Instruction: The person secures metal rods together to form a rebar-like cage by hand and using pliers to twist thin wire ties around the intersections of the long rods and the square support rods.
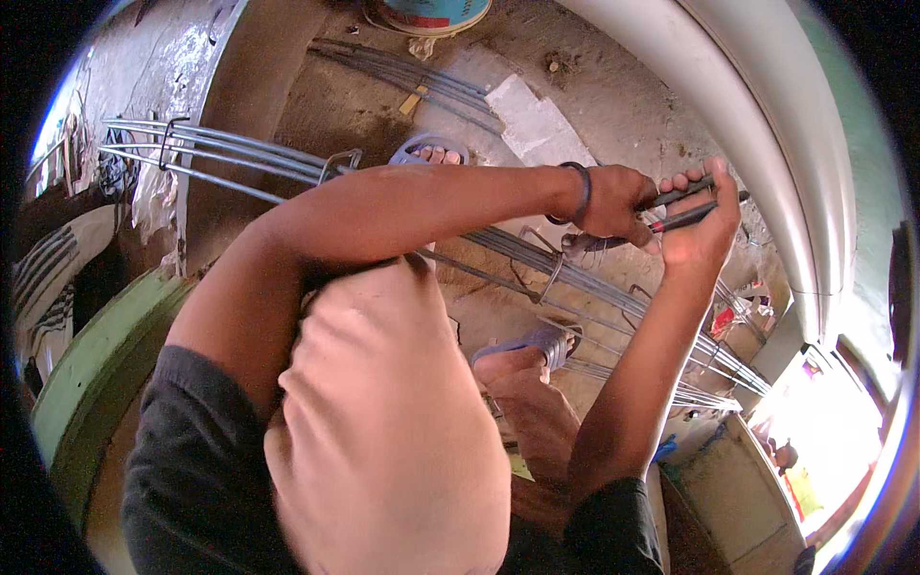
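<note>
A two-handled tool like pliers, with dark handles (690, 217) and a touch of red, lies between my hands at the upper right. My left hand (618, 203), a dark band round its wrist, is closed about the tool's inner end. The tool's jaws are mostly hidden there. My right hand (698, 230) is turned palm up, its fingers curled round the handles. Just below the hands, a long bundle of steel rods (599, 278) with square wire stirrups (553, 278) runs across from left to lower right.
My sandalled feet stand on either side of the rods, near one sandal (546, 345). Fat pale pipes (767, 125) curve along the right. More thin rods (402, 72), a white slab (537, 120) and a blue bucket (436, 14) are beyond. A green ledge (105, 359) is at left.
</note>
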`<move>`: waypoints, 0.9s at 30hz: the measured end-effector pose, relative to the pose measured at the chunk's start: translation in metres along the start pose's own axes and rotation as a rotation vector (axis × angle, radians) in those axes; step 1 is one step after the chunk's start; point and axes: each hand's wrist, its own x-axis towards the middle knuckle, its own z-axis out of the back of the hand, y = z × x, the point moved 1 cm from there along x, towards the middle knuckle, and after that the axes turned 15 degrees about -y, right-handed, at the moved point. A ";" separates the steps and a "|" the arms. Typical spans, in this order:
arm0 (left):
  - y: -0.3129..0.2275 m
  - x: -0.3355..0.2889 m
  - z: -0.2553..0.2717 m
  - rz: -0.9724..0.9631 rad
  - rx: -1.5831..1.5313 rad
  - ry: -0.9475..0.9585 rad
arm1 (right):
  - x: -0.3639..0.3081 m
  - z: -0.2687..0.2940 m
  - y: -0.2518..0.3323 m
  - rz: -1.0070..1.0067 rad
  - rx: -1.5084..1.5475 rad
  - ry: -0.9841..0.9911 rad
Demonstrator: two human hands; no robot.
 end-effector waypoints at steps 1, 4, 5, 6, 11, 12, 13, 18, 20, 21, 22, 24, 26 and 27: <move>0.005 0.000 0.001 -0.003 0.004 0.005 | 0.001 0.005 0.000 0.002 0.006 -0.003; 0.016 -0.006 -0.003 0.150 -0.804 0.147 | 0.006 0.002 -0.006 0.028 0.252 0.811; 0.019 -0.007 -0.005 0.158 -0.799 0.148 | 0.010 0.001 -0.010 -0.022 0.244 0.764; 0.020 -0.006 -0.007 0.145 -0.958 0.299 | 0.015 -0.003 -0.009 -0.061 0.384 0.868; 0.020 -0.006 0.010 0.172 -1.155 0.519 | 0.015 -0.020 0.006 -0.206 0.408 1.272; 0.019 -0.010 0.016 0.294 -1.107 0.435 | 0.009 -0.019 0.007 -0.173 0.349 1.059; 0.014 -0.013 0.018 0.256 -1.140 0.440 | 0.003 -0.020 0.006 -0.165 0.291 1.005; -0.027 -0.023 -0.017 0.094 -0.091 -0.237 | -0.022 -0.009 -0.002 0.216 0.005 -0.090; -0.029 -0.020 -0.026 0.086 -0.019 -0.320 | -0.025 0.002 0.002 0.358 -0.100 -0.038; -0.027 -0.017 -0.028 0.079 -0.018 -0.317 | -0.021 0.007 0.004 0.357 -0.092 -0.087; -0.023 -0.014 -0.026 -0.050 -0.022 -0.262 | -0.016 0.010 0.008 0.291 0.023 0.250; -0.013 -0.010 -0.018 -0.215 -0.201 -0.148 | -0.002 0.011 0.012 0.146 0.279 0.803; -0.006 -0.007 -0.011 -0.104 -0.498 0.111 | 0.014 0.011 0.009 0.050 0.349 0.892; -0.004 -0.007 -0.006 -0.054 -0.552 0.185 | 0.018 0.009 0.007 -0.024 0.444 1.100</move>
